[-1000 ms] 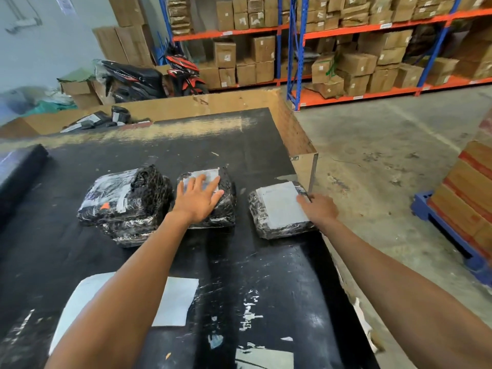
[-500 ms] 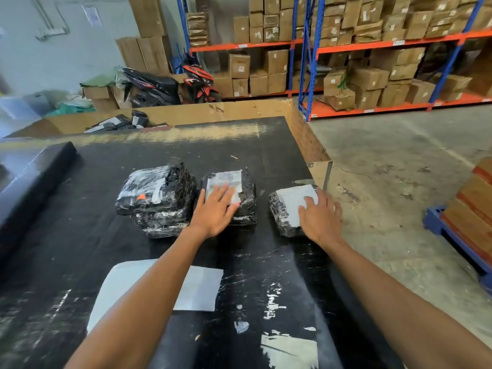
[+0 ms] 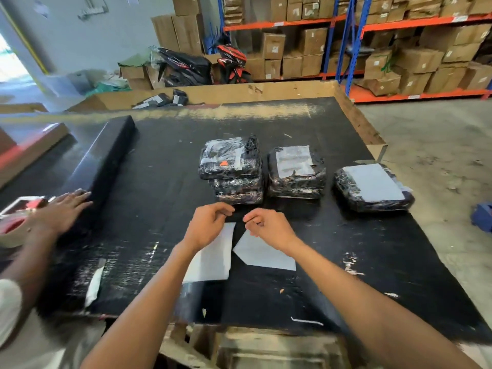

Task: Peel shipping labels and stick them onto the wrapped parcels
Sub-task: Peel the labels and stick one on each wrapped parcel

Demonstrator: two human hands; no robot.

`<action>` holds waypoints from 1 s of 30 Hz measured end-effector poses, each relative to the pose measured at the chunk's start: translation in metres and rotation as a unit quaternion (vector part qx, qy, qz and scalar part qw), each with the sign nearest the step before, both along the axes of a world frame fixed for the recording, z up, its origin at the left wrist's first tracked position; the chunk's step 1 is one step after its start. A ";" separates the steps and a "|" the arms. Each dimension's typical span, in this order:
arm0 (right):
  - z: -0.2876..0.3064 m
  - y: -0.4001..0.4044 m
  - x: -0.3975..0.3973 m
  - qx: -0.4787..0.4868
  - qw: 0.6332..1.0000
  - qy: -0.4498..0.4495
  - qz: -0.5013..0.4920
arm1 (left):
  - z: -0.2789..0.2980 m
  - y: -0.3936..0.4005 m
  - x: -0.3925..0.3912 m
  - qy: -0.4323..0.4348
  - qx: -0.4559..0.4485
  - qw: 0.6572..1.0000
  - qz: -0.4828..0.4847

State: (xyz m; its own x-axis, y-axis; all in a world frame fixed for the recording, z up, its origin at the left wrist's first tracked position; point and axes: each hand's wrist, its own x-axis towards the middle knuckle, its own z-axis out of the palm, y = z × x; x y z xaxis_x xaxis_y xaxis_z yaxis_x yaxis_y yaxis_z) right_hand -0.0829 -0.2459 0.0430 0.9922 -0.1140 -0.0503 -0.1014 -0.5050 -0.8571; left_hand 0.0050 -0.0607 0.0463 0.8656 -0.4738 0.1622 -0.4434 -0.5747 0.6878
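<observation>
Left hand point(image 3: 206, 226): I see its fingers curled, thumb and forefinger drawn together above the upper edge of a white label sheet point(image 3: 213, 258); whether they already pinch it I cannot tell.
Right hand point(image 3: 269, 229): curled the same way, fingertips close together, hovering over a second label sheet point(image 3: 263, 255); no clear hold visible.
Label sheets: both lie flat on the black counter point(image 3: 159, 166), just beside each other, near the front.
Wrapped parcels: three groups behind the hands. A stack of parcels point(image 3: 231, 169) on the left, a middle parcel point(image 3: 295, 171) touching or nearly touching it, and a right parcel point(image 3: 372, 187) set apart. All seem to carry pale labels on top.
Step in hand, my judgement: starting to peel a label. I would lift one corner slowly, keep the backing flat with the other hand, and avoid letting the sticky face fold onto itself.
Beyond: another person's hand point(image 3: 64, 209) rests flat on a black roll point(image 3: 106, 158) at far left.
</observation>
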 end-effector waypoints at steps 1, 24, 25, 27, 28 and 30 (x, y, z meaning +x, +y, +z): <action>-0.003 0.014 0.001 0.004 1.000 0.013 0.009 | -0.007 0.017 0.002 0.018 -0.002 1.000 0.021; -0.032 0.049 0.021 0.209 0.951 0.149 -0.173 | -0.070 0.064 -0.014 -0.027 0.200 0.978 0.049; -0.031 0.043 0.020 0.224 0.948 0.146 -0.174 | -0.070 0.064 -0.012 -0.023 0.205 0.977 0.046; -0.027 0.028 0.015 0.253 0.942 0.126 -0.183 | -0.068 0.064 -0.008 0.000 0.213 0.976 0.039; -0.023 0.021 0.011 0.276 0.936 0.113 -0.189 | -0.066 0.063 -0.007 0.010 0.221 0.974 0.041; -0.013 0.005 0.002 0.316 0.925 0.085 -0.194 | -0.060 0.057 -0.005 -0.026 0.236 0.969 0.060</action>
State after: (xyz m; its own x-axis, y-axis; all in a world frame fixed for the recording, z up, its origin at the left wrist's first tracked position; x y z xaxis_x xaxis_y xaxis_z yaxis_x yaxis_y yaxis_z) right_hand -0.0806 -0.2413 0.0300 0.8546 -0.3538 -0.3801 -0.3303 0.1946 -0.9236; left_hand 0.0004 -0.0032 -0.0139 0.9154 -0.4026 -0.0029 -0.3815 -0.8697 0.3132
